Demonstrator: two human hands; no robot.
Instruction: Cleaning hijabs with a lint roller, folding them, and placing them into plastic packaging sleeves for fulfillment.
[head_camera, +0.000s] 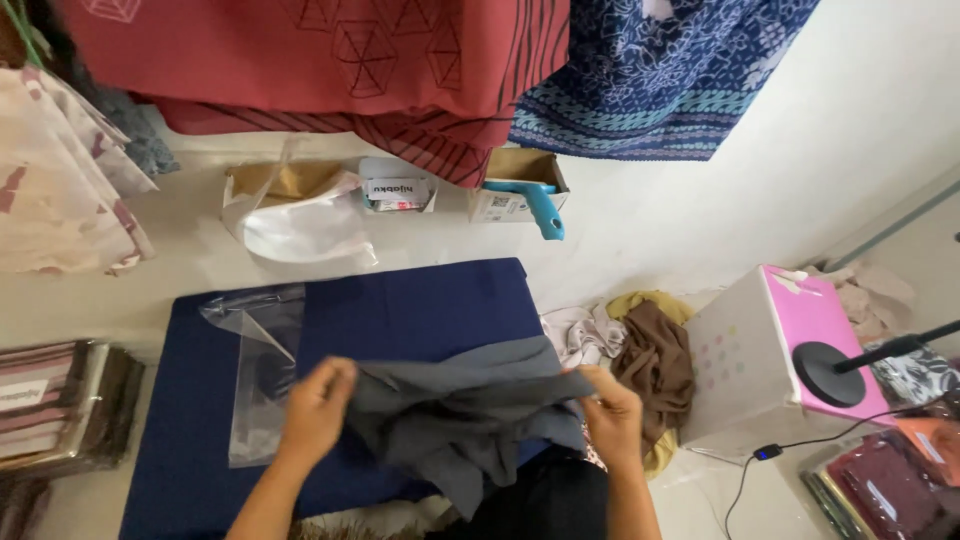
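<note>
Your left hand (315, 410) and right hand (610, 415) each pinch an edge of the grey cloth (460, 405), stretched between your fingers above the navy mat (410, 310).

Both forearms bare w/ no sleeves, left hand (316, 408), right hand (612, 418) ungloved.

A grey cloth (460, 415) sits in the lower middle of the frame, plain, soft and unpatterned. It is bunched and creased, not flat: its upper edge runs stretched from lower left to the right, while the rest sags in loose folds toward the bottom edge. Its left end is pinched at about the centre-left, its right end just right of centre. It hangs over a dark blue surface and covers that surface's lower right part.
</note>
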